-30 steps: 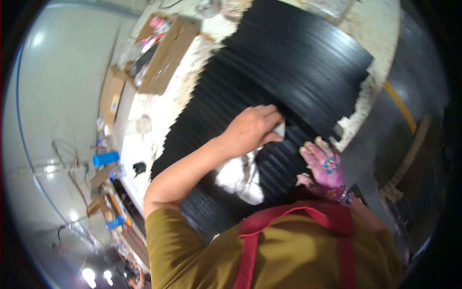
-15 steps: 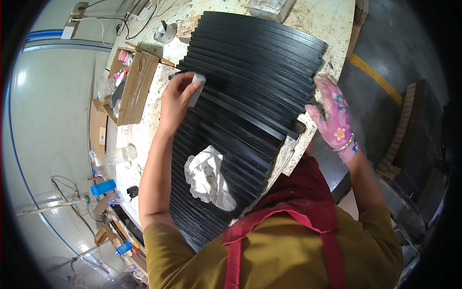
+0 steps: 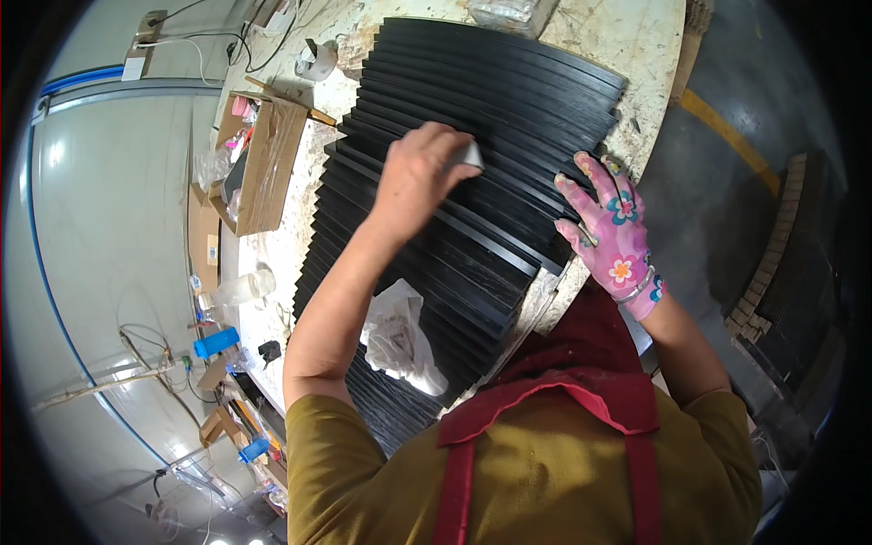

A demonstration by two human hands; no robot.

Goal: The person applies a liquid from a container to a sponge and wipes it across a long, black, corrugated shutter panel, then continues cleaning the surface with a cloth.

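Long black strips lie side by side in a fanned row across the worktable. My bare left hand is closed around a small pale grey-white block, held at the middle of the strips. The hand covers much of the block, and I cannot tell what it is made of. My right hand, in a pink flowered glove, has its fingers spread over the right-hand ends of the strips and grips nothing. A crumpled white cloth rests on the strips nearer my body.
On the table's left side stand an open cardboard box of odds and ends, a tape roll and a clear bottle. A plastic-wrapped block sits at the far edge. Stacked dark pieces stand on the floor at right.
My left hand has carried the block rightward, from the strips' left ends to their middle. My right hand has shifted slightly left, its fingers now spread over the strip ends.
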